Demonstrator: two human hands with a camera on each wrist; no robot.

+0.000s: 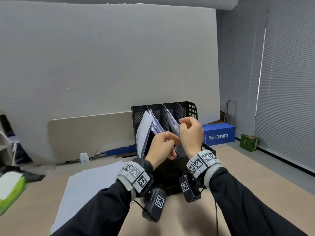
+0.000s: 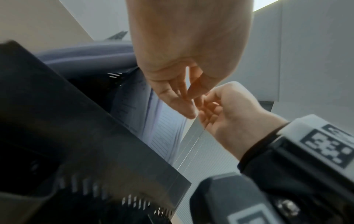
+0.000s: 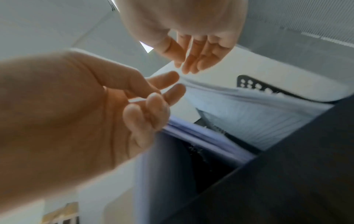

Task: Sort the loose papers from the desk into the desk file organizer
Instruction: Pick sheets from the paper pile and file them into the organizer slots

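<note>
The black mesh file organizer (image 1: 190, 108) stands upright at the back of the desk, with white sheets (image 1: 144, 132) leaning in its left slots and more sheets (image 1: 173, 123) in a middle slot. A flat stack of loose papers (image 1: 88, 183) lies on the desk to its left. My left hand (image 1: 175, 147) reaches down into the organizer, its loosely curled fingers (image 3: 157, 100) against the top edges of the filed sheets (image 3: 258, 118). My right hand (image 1: 185, 124) hovers just above and to the right, its fingers (image 3: 191, 60) relaxed and holding nothing. The two hands nearly touch.
A blue box (image 1: 219, 133) and a green box (image 1: 248, 142) sit on the floor at the right, by the window blinds. A beige partition (image 1: 90, 132) backs the desk. A green-and-white object (image 1: 10, 189) lies at the left edge, and a small white device (image 1: 84, 157) stands behind the paper stack.
</note>
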